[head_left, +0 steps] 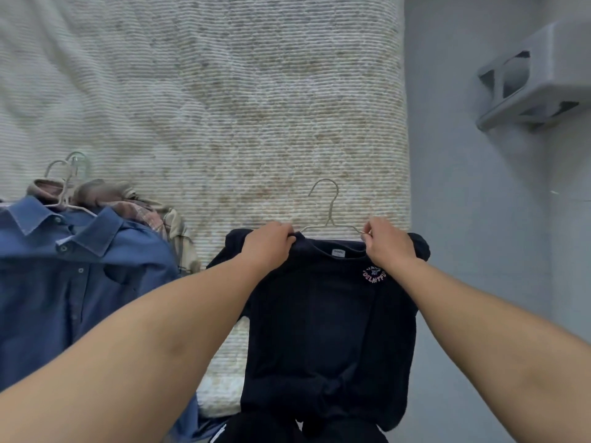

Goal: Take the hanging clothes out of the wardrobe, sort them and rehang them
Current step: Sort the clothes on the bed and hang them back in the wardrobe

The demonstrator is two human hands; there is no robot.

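A dark navy sweatshirt (pixel 323 314) lies flat near the right edge of the bed (pixel 224 107), its right shoulder and sleeve reaching past the mattress edge over the grey floor (pixel 479 251). A thin wire hanger (pixel 329 212) sits in its neck, the hook pointing up the bed. The left hand (pixel 268 244) grips the left shoulder of the sweatshirt with curled fingers; the right hand (pixel 388 243) pinches the right arm of the hanger at the collar. On the left side of the bed lies a blue button-up shirt (pixel 73 266) on a white hanger (pixel 64 187), over a plaid shirt (pixel 160 215). A strip of ribbed bedspread shows between the two piles, and a wide stretch of bare cover lies beyond them. A grey plastic stool (pixel 537 84) stands on the floor, well apart from the bed.
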